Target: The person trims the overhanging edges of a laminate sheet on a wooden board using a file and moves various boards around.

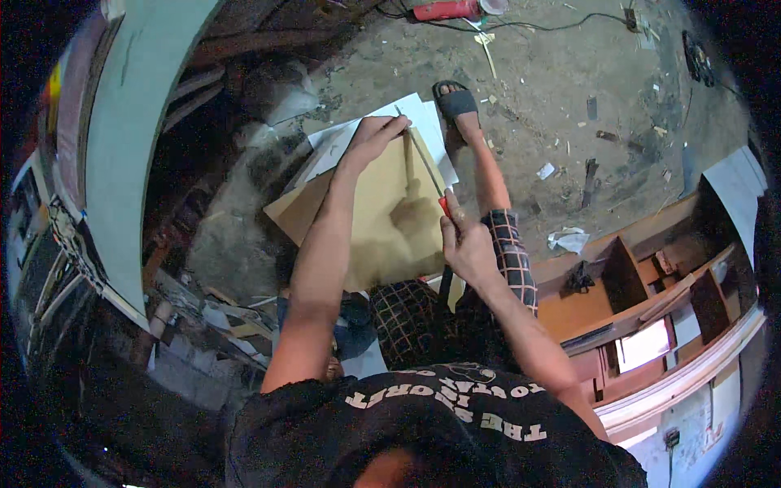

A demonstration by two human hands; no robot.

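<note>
My right hand [470, 248] is wrapped around the red handle of what looks like a file [426, 159], with a long thin metal shaft. The shaft slants away from me to the left, along the right edge of a tan board [325, 215]. At the far corner of this board, the fingers of my left hand [376, 140] close on the shaft close to its tip, which pokes out beyond them. White sheets [321, 146] lie partly under the tan board. The board's near edge is by my checked trousers, and shadows fall across its face.
A brown wooden cabinet frame [586, 305] with compartments lies at the right. A red cylindrical tool [446, 10] and a dark cable [553, 27] are on the littered floor at the back. A large pale panel [130, 122] stands at the left, near wood scraps [244, 329].
</note>
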